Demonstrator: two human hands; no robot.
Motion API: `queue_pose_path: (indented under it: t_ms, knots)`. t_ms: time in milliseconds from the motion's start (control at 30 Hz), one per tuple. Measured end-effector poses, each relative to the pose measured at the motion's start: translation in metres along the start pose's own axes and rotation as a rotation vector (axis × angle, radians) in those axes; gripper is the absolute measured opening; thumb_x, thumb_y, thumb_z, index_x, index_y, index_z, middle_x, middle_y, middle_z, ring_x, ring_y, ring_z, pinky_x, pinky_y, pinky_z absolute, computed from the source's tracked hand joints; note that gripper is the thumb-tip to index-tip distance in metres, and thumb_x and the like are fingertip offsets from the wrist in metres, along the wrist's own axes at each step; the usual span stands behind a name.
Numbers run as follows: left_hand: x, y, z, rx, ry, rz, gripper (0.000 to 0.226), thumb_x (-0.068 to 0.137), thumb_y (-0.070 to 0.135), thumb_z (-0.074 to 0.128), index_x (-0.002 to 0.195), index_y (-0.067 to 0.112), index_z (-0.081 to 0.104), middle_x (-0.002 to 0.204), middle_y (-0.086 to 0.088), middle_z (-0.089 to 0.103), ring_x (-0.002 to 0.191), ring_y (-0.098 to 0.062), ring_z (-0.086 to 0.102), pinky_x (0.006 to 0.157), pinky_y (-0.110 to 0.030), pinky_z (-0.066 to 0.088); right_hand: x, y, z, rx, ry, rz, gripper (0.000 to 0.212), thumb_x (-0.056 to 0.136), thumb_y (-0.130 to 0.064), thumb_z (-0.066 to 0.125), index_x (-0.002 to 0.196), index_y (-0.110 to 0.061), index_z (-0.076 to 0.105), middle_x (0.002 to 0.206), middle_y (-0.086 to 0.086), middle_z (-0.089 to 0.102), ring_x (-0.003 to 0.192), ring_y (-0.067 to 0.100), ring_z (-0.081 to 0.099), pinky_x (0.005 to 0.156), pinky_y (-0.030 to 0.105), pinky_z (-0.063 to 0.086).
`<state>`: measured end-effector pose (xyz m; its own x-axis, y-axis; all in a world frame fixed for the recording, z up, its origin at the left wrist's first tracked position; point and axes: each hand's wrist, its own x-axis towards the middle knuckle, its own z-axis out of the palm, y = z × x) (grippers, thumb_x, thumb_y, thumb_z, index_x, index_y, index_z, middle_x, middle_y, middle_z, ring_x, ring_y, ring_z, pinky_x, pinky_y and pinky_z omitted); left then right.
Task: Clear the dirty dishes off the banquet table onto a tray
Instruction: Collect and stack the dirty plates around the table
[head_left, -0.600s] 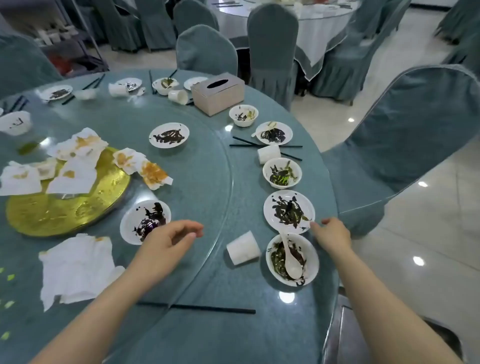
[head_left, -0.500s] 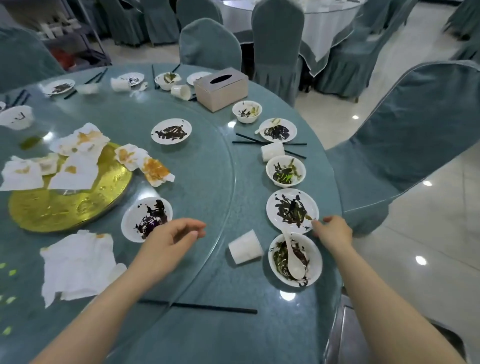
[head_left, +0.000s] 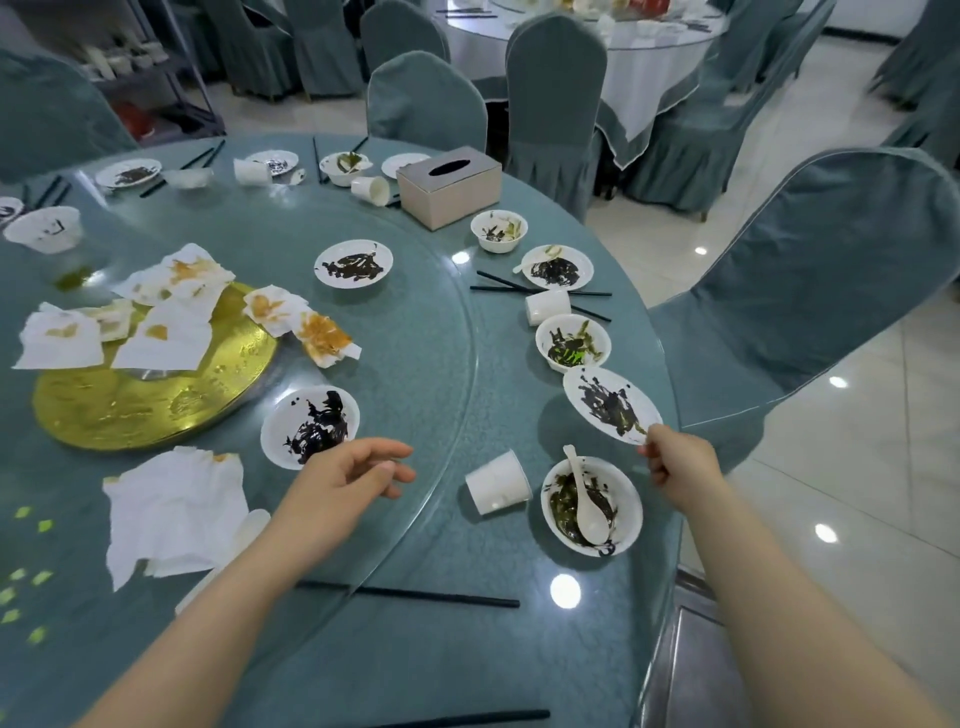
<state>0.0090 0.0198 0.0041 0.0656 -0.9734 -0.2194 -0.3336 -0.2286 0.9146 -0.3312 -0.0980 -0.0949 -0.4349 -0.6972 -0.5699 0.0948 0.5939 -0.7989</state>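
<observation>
Crumpled napkins (head_left: 174, 512) are lying at the left of the round table (head_left: 415, 649), beside a gold disc (head_left: 150, 400) that is carrying more stained napkins. Just right of the disc, a smeared dish (head_left: 310, 427) is sitting on the glass turntable (head_left: 415, 332).

The left hand (head_left: 345, 475) is hovering over the turntable edge, just right of that dish, its fingers loosely spread and relaxed, gripping nothing. A chopstick (head_left: 410, 595) is lying across the table below the forearm.

Right of the hand, a paper cup (head_left: 497, 483) is lying on its side. Next to it a bowl (head_left: 592, 506) with dark scraps is holding a white spoon (head_left: 587, 499).

Further back, a tissue box (head_left: 449, 186) is standing near the far rim, with a small bowl (head_left: 498, 230), a plate (head_left: 557, 267), crossed chopsticks (head_left: 504, 286), a second cup (head_left: 548, 306) and another bowl (head_left: 573, 343) running toward the person along the table's right edge.

The right hand (head_left: 675, 462) is pinching the near rim of a dirty plate (head_left: 612, 404) between thumb and curled fingers. The plate is tilting, its near edge raised off the table, between the two nearer bowls. A covered chair (head_left: 810, 291) is standing at the right.
</observation>
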Motion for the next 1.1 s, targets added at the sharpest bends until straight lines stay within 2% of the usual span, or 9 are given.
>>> queue_pose_path:
  t_ms: [167,367,467,567,700,833,933,1100]
  knots:
    - [-0.026,0.000,-0.007,-0.033,-0.009,-0.016,0.023,0.095,0.003,0.048,0.105,0.016,0.065,0.087,-0.005,0.073,0.069,-0.013,0.064,0.070,-0.024,0.050,-0.047,-0.011,-0.008,0.029,-0.066,-0.026,0.016,0.081,-0.001,0.049,0.068,-0.011,0.048,0.059,0.008,0.054,0.041,0.011,0.028,0.036,0.013,0.020]
    - [-0.070,-0.009,-0.027,-0.120,-0.019,-0.011,0.023,0.096,0.007,0.049,0.111,0.018,0.061,0.070,-0.005,0.072,0.052,-0.011,0.057,0.055,-0.018,0.048,-0.141,0.001,0.007,0.009,-0.272,-0.134,0.015,0.084,0.003,0.048,0.079,-0.009,0.056,0.050,0.006,0.052,0.042,0.011,0.030,0.035,0.016,0.023]
    - [-0.097,-0.023,-0.038,-0.161,-0.018,-0.023,0.025,0.096,0.011,0.049,0.118,0.021,0.055,0.065,-0.008,0.071,0.045,-0.012,0.053,0.049,-0.018,0.045,-0.193,0.015,0.025,-0.045,-0.349,-0.210,0.017,0.084,0.004,0.048,0.083,-0.009,0.059,0.049,0.005,0.052,0.037,0.008,0.033,0.034,0.017,0.024]
    - [-0.128,-0.045,-0.051,-0.193,0.017,-0.063,0.029,0.099,0.021,0.046,0.125,0.032,0.044,0.062,-0.011,0.069,0.042,-0.016,0.051,0.046,-0.020,0.043,-0.240,0.034,0.046,-0.090,-0.473,-0.257,0.017,0.083,0.003,0.050,0.087,-0.010,0.061,0.053,0.006,0.055,0.041,0.009,0.038,0.039,0.018,0.027]
    - [-0.179,-0.073,-0.080,-0.261,0.117,-0.131,0.024,0.100,0.030,0.039,0.123,0.035,0.047,0.059,-0.015,0.067,0.039,-0.018,0.051,0.044,-0.020,0.042,-0.295,0.062,0.084,-0.169,-0.663,-0.319,0.019,0.084,0.002,0.055,0.093,-0.013,0.062,0.059,0.006,0.058,0.047,0.009,0.045,0.045,0.019,0.034]
    - [-0.234,-0.092,-0.114,-0.279,0.234,-0.196,0.019,0.100,0.022,0.042,0.110,0.020,0.058,0.057,-0.017,0.066,0.040,-0.021,0.056,0.042,-0.019,0.039,-0.340,0.085,0.121,-0.195,-0.863,-0.278,0.021,0.085,0.002,0.053,0.094,-0.014,0.064,0.060,0.005,0.057,0.049,0.011,0.043,0.047,0.018,0.033]
    - [-0.275,-0.102,-0.127,-0.298,0.347,-0.237,0.019,0.099,0.018,0.044,0.109,0.027,0.057,0.061,-0.017,0.069,0.045,-0.022,0.062,0.042,-0.017,0.040,-0.365,0.100,0.139,-0.222,-1.008,-0.240,0.024,0.084,0.004,0.051,0.098,-0.011,0.064,0.065,0.007,0.060,0.049,0.009,0.047,0.051,0.020,0.032]
    - [-0.349,-0.122,-0.127,-0.340,0.601,-0.308,0.028,0.098,0.010,0.043,0.113,0.032,0.053,0.059,-0.017,0.068,0.043,-0.021,0.061,0.040,-0.019,0.040,-0.409,0.135,0.160,-0.356,-1.249,-0.244,0.021,0.087,-0.001,0.055,0.101,-0.014,0.065,0.065,0.005,0.063,0.052,0.010,0.048,0.051,0.020,0.032]
